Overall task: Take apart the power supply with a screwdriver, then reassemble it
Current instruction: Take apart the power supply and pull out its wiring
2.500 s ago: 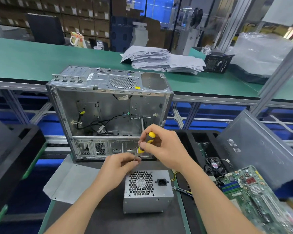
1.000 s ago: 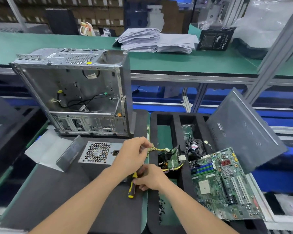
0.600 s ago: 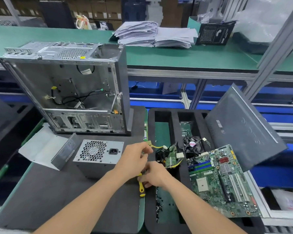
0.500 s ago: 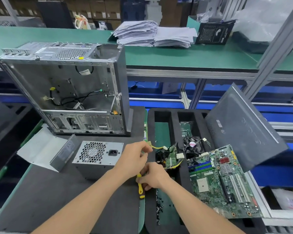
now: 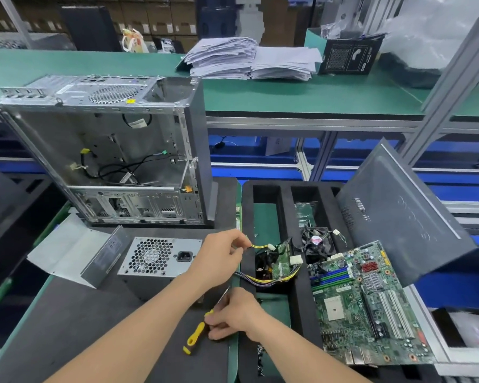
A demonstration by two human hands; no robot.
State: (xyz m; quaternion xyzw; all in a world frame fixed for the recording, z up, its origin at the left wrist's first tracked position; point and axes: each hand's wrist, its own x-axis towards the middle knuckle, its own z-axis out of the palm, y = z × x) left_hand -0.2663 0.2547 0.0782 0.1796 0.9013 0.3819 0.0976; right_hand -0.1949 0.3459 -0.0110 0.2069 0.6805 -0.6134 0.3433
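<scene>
Left hand (image 5: pixel 219 259) pinches the yellow wires (image 5: pixel 258 246); right hand (image 5: pixel 234 313) grips the screwdriver (image 5: pixel 195 336)

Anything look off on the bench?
No visible damage or spill. The motherboard lies askew over the foam tray, across its dividers rather than in a compartment. The side panel leans tilted at the tray's right side. Cables from the power supply trail into the tray.

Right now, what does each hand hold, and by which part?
The left hand pinches the yellow cable near its white plug. The right hand grips the screwdriver where handle meets shaft.
</scene>
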